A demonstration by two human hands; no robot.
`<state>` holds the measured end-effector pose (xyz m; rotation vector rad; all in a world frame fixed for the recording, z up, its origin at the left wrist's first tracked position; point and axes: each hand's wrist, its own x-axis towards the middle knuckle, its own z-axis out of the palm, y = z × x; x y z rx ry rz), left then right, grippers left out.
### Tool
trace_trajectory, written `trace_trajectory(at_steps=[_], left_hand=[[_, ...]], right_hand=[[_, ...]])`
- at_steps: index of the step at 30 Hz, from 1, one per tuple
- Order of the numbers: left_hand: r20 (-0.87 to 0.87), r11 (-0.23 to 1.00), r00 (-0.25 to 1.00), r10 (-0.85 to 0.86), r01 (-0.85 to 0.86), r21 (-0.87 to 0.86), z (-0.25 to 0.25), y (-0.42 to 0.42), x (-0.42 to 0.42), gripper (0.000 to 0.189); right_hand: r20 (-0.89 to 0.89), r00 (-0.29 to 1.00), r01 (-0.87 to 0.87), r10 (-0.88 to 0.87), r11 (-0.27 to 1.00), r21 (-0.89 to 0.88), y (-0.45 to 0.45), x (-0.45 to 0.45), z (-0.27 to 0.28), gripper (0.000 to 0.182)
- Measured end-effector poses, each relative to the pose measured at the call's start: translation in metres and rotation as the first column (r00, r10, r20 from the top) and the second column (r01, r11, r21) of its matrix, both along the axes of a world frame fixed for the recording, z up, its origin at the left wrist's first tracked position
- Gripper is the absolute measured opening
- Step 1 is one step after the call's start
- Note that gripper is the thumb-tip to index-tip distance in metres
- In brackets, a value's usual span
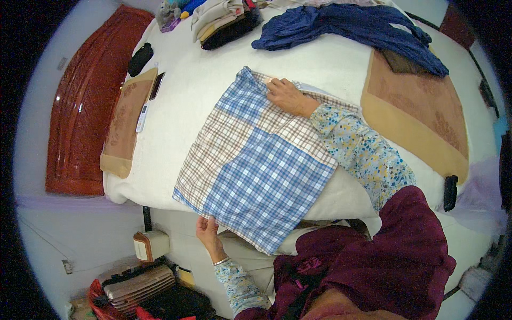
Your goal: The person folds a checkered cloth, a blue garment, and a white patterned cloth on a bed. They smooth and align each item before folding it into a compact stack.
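Observation:
A checked cloth in blue-white and brown-white plaid lies folded on the white bed cover, its near corner hanging over the bed's edge. My left hand pinches the cloth's near left edge between thumb and fingers, just off the bed. At the cloth's far edge, my right hand has its fingers curled on the fabric; whether they grip it cannot be told. Beside that hand the far blue corner is bunched, and a lighter patterned layer shows behind it. Both forearms wear floral sleeves.
Folded clothes and a dark blue garment lie along the far side. Brown mats flank the cloth. A white remote control, a dark phone and a black pouch are at left. A suitcase stands on the floor.

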<state>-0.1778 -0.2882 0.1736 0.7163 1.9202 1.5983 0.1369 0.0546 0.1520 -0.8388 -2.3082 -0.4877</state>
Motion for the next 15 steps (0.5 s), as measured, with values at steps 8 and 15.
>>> trace_trajectory(at_steps=[8,15], left_hand=[[-0.003,1.000,1.000,0.007,-0.007,0.005,0.005,-0.003,0.002,0.018],[-0.034,1.000,0.999,-0.011,0.012,0.002,0.007,-0.001,0.001,0.020]], right_hand=[[-0.163,0.987,-0.025,-0.009,0.979,-0.204,0.020,-0.008,-0.002,0.014],[0.094,0.995,-0.021,0.024,1.000,-0.023,-0.008,-0.025,0.010,0.013]])
